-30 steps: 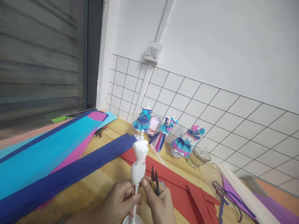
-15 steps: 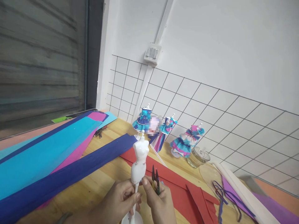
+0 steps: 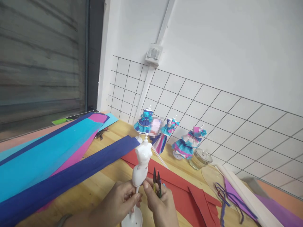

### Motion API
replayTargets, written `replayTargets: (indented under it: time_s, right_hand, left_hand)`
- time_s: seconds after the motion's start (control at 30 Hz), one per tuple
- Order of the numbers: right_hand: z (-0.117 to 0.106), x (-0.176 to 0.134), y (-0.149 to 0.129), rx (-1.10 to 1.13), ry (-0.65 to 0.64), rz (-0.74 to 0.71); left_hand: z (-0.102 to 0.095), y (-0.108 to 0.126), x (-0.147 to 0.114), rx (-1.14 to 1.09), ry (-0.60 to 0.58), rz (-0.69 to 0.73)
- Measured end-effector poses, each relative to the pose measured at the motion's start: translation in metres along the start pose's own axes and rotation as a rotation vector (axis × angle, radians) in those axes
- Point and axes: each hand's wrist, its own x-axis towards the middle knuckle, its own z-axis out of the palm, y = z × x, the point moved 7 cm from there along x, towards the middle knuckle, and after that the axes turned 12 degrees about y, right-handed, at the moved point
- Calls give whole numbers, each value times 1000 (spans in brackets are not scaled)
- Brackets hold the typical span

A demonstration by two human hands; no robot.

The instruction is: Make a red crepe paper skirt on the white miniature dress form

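A small white dress-form mannequin (image 3: 142,157) stands upright on a thin pole with a round white base, leaning slightly right. My left hand (image 3: 117,200) is closed round the pole just under the torso. On the other side, my right hand (image 3: 163,201) has its thumb and fingertips at the lower edge of the torso; the contact is partly hidden. Dark-bladed thread snips (image 3: 154,175) are tucked in that same hand, points up and blades slightly apart. Red paper sheets (image 3: 183,189) lie behind and to the right of the hand.
Long blue paper (image 3: 94,168) and a turquoise sheet (image 3: 54,151) cover the left of the wooden table. Mannequins in paper dresses (image 3: 186,145) stand along the gridded wall, beside a glass bowl (image 3: 200,160). Purple ribbon (image 3: 233,201) and a pale paper roll (image 3: 246,192) lie at right.
The mannequin has tilted a little, its top moving right and its base left. Both hands stay close to it, and the snips remain in my right hand.
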Motion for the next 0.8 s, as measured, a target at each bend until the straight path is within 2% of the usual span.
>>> replayTargets:
  time_s: [0.53,0.7,0.8]
  right_hand:
    - [-3,0,0,-87,3,-60]
    - [-4,0,2,-92,19,-40]
    - [-5,2,5,-99,49,-59]
  left_hand:
    - [-1,2,2,42,-13,52]
    - [-5,4,3,100,25,62]
    - [-10,11,4,197,76,135]
